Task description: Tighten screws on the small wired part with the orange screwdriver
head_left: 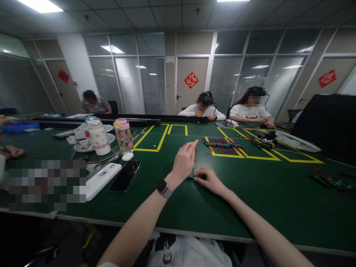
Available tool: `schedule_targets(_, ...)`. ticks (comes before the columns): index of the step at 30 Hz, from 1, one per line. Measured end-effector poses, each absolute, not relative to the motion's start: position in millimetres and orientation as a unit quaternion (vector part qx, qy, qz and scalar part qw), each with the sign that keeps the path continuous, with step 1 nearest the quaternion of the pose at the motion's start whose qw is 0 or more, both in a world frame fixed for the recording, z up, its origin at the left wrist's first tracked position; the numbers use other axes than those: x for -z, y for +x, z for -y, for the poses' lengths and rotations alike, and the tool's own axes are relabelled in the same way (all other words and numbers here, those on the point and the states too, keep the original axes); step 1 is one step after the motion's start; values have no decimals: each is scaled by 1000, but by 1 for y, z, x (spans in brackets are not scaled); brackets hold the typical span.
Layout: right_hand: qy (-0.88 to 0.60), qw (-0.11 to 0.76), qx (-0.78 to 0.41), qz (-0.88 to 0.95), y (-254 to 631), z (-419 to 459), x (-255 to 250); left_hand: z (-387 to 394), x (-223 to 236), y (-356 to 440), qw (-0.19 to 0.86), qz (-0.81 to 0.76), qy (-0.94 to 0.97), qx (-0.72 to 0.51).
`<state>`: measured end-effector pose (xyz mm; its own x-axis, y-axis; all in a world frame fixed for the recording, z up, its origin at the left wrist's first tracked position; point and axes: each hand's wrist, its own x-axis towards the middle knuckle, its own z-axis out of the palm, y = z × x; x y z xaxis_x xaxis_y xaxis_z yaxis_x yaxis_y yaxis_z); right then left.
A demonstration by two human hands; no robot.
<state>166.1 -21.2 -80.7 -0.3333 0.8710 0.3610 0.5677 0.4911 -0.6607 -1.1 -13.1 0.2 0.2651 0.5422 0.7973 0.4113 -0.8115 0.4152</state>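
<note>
My left hand point(185, 161), with a watch point(164, 188) on the wrist, is closed round an upright screwdriver point(195, 149). Only a bit of its orange handle and a thin dark shaft show past the fingers. The shaft points down at a small green part point(190, 177) on the table, which looks like a little circuit board. My right hand point(208, 180) rests on the tabletop and pinches the right end of that part; the fingers hide much of it. Beyond my hands lies a pile of small green boards with red and blue wires point(222, 145).
On the green table point(172, 211), a black phone point(125, 176), white power bank point(102, 180), pink-lidded bottle point(124, 137) and white tumbler point(98, 137) stand left. More wired boards point(332, 181) lie right. Yellow tape point(144, 150) marks rectangles. Several people sit around the table.
</note>
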Motion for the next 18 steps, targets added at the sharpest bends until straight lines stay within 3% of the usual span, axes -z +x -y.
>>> schedule_targets(4, -459, 348, -214, 789, 166, 22, 80, 6, 2, 3, 231, -245, 751, -568)
schedule_targets(6, -460, 347, -210, 790, 166, 21, 80, 3, 2, 2, 264, -263, 723, -582)
schedule_targets(18, -459, 348, -221, 787, 167, 21, 80, 13, -3, -3, 82, -298, 767, -562)
